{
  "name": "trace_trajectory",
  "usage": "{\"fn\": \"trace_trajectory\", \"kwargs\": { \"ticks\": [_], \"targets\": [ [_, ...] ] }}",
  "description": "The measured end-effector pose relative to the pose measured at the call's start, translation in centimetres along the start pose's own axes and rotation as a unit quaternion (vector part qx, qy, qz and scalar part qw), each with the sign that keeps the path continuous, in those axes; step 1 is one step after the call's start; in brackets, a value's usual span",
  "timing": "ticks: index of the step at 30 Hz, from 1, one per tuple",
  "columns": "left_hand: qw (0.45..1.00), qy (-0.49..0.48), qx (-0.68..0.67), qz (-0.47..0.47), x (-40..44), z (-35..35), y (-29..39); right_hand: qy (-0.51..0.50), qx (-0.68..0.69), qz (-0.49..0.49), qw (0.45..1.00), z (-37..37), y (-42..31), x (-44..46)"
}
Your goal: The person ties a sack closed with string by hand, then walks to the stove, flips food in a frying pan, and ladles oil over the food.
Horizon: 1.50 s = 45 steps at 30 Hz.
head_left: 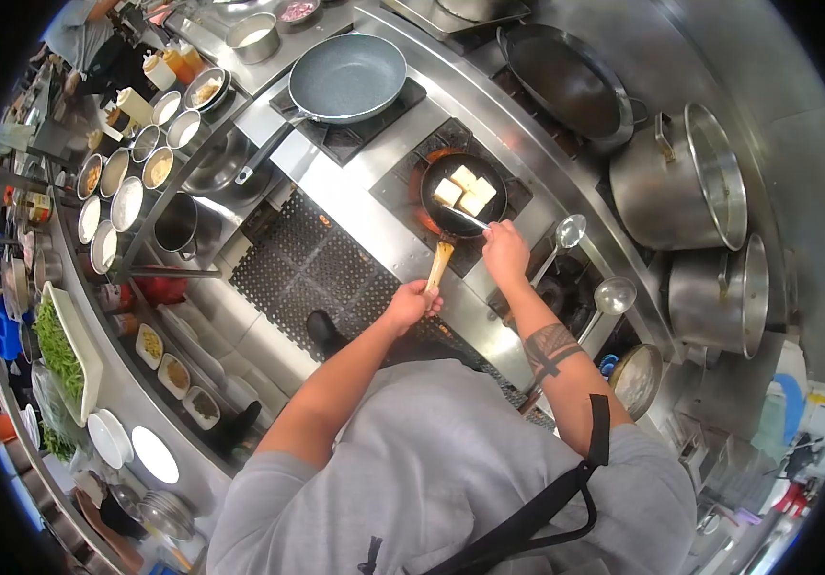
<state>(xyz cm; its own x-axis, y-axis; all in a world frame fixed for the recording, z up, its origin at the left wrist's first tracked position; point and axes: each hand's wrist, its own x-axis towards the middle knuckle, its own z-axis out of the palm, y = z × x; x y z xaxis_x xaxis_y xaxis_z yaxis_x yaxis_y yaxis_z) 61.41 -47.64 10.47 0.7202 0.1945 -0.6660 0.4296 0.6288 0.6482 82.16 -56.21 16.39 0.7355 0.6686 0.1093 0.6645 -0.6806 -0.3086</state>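
Over a lit burner sits a small black frying pan point(462, 217) with several pale, block-shaped pieces of food point(471, 203) grouped inside. My left hand point(413, 306) is wrapped round the end of the pan's light wooden handle point(439, 265). Above and to the right of that handle, my right hand point(505, 253) grips a thin metal utensil point(466, 218), whose far end reaches into the pan beside the food. Flames glow orange around the pan's left edge.
A large grey pan point(347, 79) rests on the burner at upper left. Beyond the stove stand a dark wok point(566, 81) and two tall pots point(666, 192). Ladles point(614, 296) lie at right. Bowls point(128, 203) line the left counter. Another person point(82, 38) stands at top left.
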Motion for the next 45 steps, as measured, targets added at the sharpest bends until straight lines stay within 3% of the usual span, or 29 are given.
{"fn": "trace_trajectory", "kwargs": {
  "ticks": [5, 23, 34, 39, 42, 45],
  "targets": [
    [1.000, -0.009, 0.020, -0.002, 0.0, -0.4, 0.3, 0.031, 0.006, -0.001, 0.999, 0.2, 0.0, 0.2],
    [0.999, -0.039, -0.004, -0.006, 0.2, -0.9, -0.2, 0.002, -0.067, -0.001, 0.998, -2.1, 1.9, -1.0],
    [0.999, -0.034, 0.016, -0.003, 0.4, -1.4, -0.4, 0.014, -0.038, -0.012, 0.999, -3.1, 0.6, -2.4],
    [0.998, 0.019, -0.011, 0.063, 0.8, -1.1, -0.2, 0.072, -0.009, 0.039, 0.997, -4.0, 2.4, -1.1],
    [0.999, 0.014, -0.007, 0.048, 1.1, -1.3, 0.0, 0.080, -0.047, 0.076, 0.993, -3.9, 4.3, 2.4],
    [0.999, -0.005, 0.015, 0.045, 0.5, -1.8, 0.0, 0.059, -0.139, 0.007, 0.988, -3.8, 4.6, 5.4]
  ]
}}
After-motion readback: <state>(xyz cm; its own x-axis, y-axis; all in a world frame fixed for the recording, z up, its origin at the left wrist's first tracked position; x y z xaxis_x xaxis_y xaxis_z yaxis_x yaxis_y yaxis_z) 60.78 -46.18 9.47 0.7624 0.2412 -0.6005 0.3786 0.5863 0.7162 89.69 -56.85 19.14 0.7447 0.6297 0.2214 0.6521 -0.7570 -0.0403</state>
